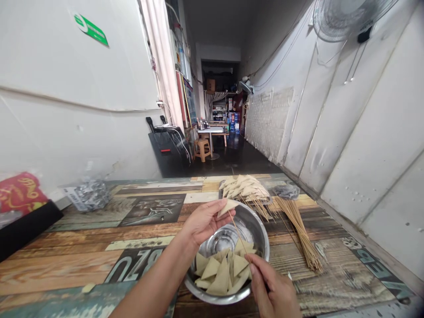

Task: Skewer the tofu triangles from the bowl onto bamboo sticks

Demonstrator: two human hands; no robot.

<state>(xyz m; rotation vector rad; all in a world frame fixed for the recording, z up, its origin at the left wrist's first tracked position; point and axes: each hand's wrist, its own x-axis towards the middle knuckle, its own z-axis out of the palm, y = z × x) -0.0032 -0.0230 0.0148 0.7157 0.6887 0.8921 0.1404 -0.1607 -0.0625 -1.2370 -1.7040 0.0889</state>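
Observation:
My left hand (207,221) pinches a pale triangular piece (228,206), which looks like tofu skin, above the far side of a steel bowl (263,234). My right hand (270,282) grips a thin bamboo skewer (239,235) near its lower end, at the bowl's right rim. The skewer slants up and left, its far end meeting the triangle; how deep it goes in cannot be made out. Several loose tofu triangles (220,269) lie in the near half of the bowl.
Behind the bowl, a tray holds a pile of skewered triangles (245,187). A bundle of bamboo skewers (301,236) lies to the right, near a crumpled plastic bag (286,191). At left are a bag of small packets (88,194) and a red package (21,192).

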